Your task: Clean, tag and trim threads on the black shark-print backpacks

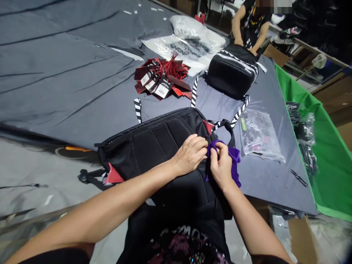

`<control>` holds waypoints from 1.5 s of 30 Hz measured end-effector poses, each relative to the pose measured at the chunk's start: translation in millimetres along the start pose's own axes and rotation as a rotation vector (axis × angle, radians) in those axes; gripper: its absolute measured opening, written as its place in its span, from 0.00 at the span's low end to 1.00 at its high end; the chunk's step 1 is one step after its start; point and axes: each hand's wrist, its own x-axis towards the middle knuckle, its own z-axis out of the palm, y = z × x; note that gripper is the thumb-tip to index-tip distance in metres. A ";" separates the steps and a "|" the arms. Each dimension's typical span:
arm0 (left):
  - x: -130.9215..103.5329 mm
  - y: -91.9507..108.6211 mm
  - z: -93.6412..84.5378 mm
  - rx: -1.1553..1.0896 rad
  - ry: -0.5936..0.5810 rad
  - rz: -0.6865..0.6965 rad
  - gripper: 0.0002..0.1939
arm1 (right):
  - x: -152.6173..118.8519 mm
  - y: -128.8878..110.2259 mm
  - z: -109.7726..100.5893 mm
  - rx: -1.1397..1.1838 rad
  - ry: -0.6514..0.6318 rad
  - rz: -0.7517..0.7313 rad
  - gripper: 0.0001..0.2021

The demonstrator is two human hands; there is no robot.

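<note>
A black backpack (pixel 154 146) lies back side up at the table's front edge, against my body, with red triangular tabs (pixel 113 174) at its corners. By its right end, my left hand (pixel 189 154) is closed, fingertips pinched at the near edge of a purple cloth (pixel 235 172). My right hand (pixel 221 165) pinches the same cloth between thumb and bent forefinger, close beside the left fingertips. Part of the cloth hangs out past the right hand. A black-and-white striped strap (pixel 239 112) runs out from the backpack's right end. What lies under the fingertips is hidden.
Red and black hang tags (pixel 162 79) lie in a pile beyond the backpack. Further right, another person's hands (pixel 251 49) are at a second black backpack (pixel 231 75). A clear plastic bag (pixel 260 134) and a pen (pixel 299 178) lie near the green sheet (pixel 330 146) on the right.
</note>
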 end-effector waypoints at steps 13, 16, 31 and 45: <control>-3.1 -3.1 8.3 0.054 0.013 0.011 0.07 | 1.1 13.5 -6.6 -0.046 -0.092 -0.176 0.11; -2.7 -3.2 9.6 0.032 0.036 0.013 0.06 | 3.1 20.5 -10.7 -0.108 -0.072 -0.170 0.09; 0.8 -3.9 11.0 0.039 0.069 0.016 0.07 | -0.8 26.0 -29.4 -0.370 -0.272 -0.347 0.22; -2.9 -3.6 18.0 0.033 0.115 -0.008 0.09 | 50.5 6.6 -48.8 -0.140 -0.645 -0.067 0.17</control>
